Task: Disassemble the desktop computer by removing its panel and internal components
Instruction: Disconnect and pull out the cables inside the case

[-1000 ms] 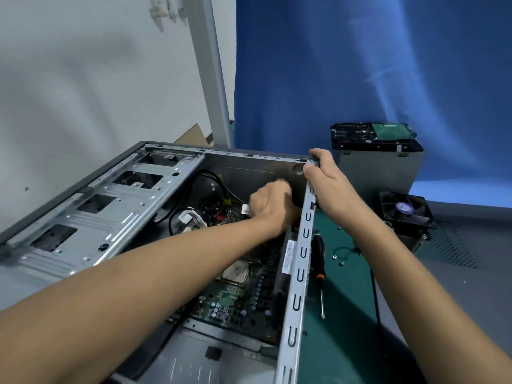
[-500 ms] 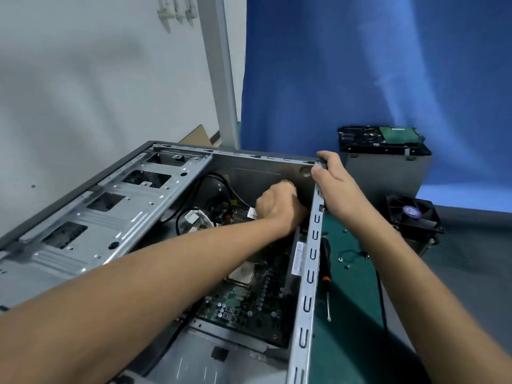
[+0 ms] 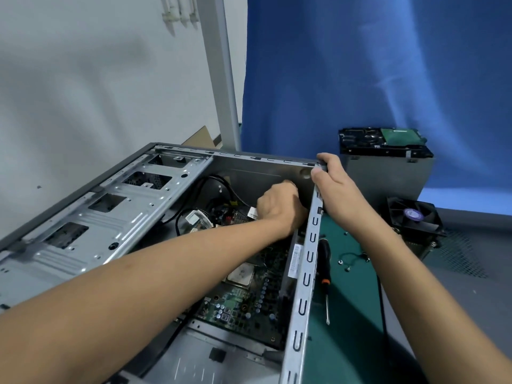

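left hand [image 3: 279, 207] still inside case [image 3: 304, 286]

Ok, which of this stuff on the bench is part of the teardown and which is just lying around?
Part of the job: computer case, gripped at its corner by the right hand; motherboard; left hand curled beside the cables; screwdriver.
Set aside or lying about: hard drive on a grey metal box; cooler fan; loose screws; cardboard.
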